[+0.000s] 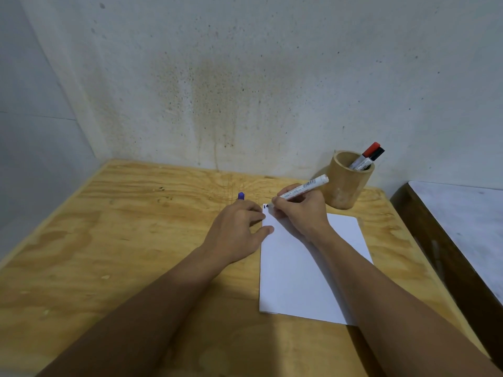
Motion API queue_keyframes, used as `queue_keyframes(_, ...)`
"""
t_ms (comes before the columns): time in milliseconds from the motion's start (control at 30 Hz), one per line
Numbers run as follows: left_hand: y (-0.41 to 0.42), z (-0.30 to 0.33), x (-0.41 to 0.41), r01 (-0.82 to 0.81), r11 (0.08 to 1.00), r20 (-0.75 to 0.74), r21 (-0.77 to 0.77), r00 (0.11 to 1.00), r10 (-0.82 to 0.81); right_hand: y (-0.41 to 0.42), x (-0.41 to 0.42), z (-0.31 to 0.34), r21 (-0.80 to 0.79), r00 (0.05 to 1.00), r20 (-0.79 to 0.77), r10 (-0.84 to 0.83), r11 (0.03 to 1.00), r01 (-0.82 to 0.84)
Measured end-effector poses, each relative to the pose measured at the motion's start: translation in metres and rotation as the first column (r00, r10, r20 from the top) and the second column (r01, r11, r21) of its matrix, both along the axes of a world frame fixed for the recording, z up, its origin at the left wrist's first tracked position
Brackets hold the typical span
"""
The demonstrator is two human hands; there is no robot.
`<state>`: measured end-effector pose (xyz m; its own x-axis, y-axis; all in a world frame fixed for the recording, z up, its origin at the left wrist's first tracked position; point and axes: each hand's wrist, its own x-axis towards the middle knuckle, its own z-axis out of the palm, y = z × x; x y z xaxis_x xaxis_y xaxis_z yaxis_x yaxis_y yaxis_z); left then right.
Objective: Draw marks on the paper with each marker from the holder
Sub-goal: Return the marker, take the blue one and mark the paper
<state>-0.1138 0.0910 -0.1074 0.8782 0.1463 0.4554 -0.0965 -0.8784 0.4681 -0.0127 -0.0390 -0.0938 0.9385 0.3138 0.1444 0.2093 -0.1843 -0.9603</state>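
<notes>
Right hand (299, 210) grips an uncapped marker (302, 187), tip marking the paper (304, 268) at its far corner; left hand (239, 227) pins the edge, holding the blue cap (241, 196). 2 markers wait in the holder (344, 183).

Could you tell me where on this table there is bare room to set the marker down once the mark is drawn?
The wooden table is bare left of the left hand, out to its left edge. The paper is blank below the right hand. It is crowded at the far right corner, around the holder and the marker.
</notes>
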Motion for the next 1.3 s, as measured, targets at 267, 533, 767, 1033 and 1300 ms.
queue_keyframes(267, -0.002, 0.001, -0.001, -0.015, 1.0, -0.014, -0.006, 1.0, 0.014, 0.001, 0.0, 0.0, -0.033, 1.0, 0.018, -0.015, 0.999, 0.015)
queue_keyframes(533, -0.001, 0.001, 0.0, -0.024, 1.0, -0.022, -0.011, 0.999, 0.023, 0.001, 0.002, -0.002, -0.045, 1.0, 0.011, -0.003, 0.999, 0.004)
queue_keyframes(767, 0.001, 0.001, 0.002, -0.023, 1.0, 0.022, 0.018, 1.0, 0.022, 0.0, 0.0, 0.002, 0.05, 1.0, -0.01, 0.004, 0.999, -0.004)
queue_keyframes(1033, 0.02, 0.013, 0.03, -0.27, 0.95, -0.064, -0.154, 0.963, 0.263, -0.008, 0.002, 0.025, 0.337, 0.978, -0.203, 0.047, 0.941, 0.024)
queue_keyframes(1300, 0.027, 0.049, 0.031, -0.164, 0.242, -0.146, -0.956, 0.985, 0.09, -0.051, 0.012, 0.074, -0.694, 0.937, 0.17, 0.306, 0.712, -0.107)
